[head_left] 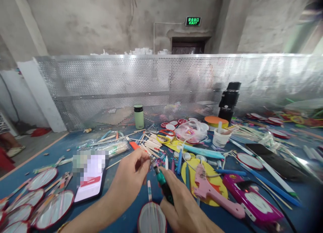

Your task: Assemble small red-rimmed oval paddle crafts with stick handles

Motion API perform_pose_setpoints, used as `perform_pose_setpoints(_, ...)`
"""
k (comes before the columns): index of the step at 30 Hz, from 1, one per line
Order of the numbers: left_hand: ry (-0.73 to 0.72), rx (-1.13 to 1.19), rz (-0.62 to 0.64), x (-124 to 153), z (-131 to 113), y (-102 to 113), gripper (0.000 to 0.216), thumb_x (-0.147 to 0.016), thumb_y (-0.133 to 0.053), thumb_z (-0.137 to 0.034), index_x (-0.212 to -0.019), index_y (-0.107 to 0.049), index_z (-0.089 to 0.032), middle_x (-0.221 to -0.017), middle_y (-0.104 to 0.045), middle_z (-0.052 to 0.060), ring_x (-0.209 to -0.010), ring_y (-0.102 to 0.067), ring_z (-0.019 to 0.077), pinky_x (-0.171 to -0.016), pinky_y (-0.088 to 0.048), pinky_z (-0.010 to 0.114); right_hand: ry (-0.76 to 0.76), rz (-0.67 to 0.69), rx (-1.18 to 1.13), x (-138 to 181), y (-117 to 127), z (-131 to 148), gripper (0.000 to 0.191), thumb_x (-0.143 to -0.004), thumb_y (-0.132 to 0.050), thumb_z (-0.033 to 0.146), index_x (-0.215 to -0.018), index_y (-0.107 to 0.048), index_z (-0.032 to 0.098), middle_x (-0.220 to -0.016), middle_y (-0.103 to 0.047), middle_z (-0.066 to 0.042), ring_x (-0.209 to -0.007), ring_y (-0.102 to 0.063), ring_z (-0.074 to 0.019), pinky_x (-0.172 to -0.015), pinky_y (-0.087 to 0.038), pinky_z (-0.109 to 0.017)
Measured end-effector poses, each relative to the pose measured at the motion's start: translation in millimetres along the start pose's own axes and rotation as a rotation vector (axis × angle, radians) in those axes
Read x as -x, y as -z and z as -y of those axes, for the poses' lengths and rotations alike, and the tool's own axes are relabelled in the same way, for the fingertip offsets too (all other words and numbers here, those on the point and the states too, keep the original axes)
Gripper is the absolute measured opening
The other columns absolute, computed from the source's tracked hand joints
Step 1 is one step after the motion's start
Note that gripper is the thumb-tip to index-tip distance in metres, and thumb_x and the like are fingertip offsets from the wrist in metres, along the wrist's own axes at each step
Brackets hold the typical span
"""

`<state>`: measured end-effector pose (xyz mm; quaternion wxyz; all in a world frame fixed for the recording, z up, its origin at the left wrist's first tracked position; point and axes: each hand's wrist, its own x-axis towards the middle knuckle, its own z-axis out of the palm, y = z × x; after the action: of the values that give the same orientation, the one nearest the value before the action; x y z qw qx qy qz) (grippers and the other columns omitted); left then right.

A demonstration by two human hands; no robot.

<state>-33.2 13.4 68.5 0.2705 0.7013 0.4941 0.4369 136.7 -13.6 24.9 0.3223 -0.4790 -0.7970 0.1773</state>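
My right hand [185,206] is wrapped round a small tool with a green and black handle [164,187], its metal tip pointing up and left. My left hand [131,179] is closed in a pinch right at that tip; what the fingers hold is too small to make out. Just below the hands a small round fan with a red rim [151,219] lies on the blue table [50,149], its stick pointing toward the hands. A pink glue gun [209,189] rests on a yellow paper disc [202,172] to the right.
A phone [92,179] lies left of my hands, beside several red-rimmed fans [42,199]. Sticks [151,142], pens, a white cup [220,137], a green bottle [138,116], a black flask [229,100] and a dark phone [277,162] crowd the table. A perforated metal screen [176,81] backs it.
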Motion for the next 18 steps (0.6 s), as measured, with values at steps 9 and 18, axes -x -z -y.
perform_pose_setpoints(9,0.29,0.122,0.161,-25.7,41.3,-10.5,0.016,-0.08,-0.049,-0.022,-0.065,-0.047,-0.018,-0.043,-0.046,-0.007,-0.034,-0.044,0.0082,-0.04,-0.029,0.02,-0.505,0.454,-0.215,-42.8,20.6,7.5,0.009,-0.065,-0.051,0.018,-0.074,-0.054,0.017,-0.059,-0.059,0.001,-0.052,-0.055,-0.0127,-0.047,-0.041,-0.021)
perform_pose_setpoints(18,0.1,-0.24,0.14,-18.7,70.3,-11.8,0.018,-0.082,-0.038,-0.015,-0.081,-0.056,-0.017,-0.067,-0.06,0.001,-0.056,-0.056,0.0127,-0.055,-0.039,0.024,-0.796,0.715,-0.366,-63.3,13.1,-14.3,0.012,-0.049,-0.046,0.013,-0.058,-0.055,0.012,-0.052,-0.058,-0.002,-0.042,-0.057,-0.0132,-0.035,-0.044,-0.019)
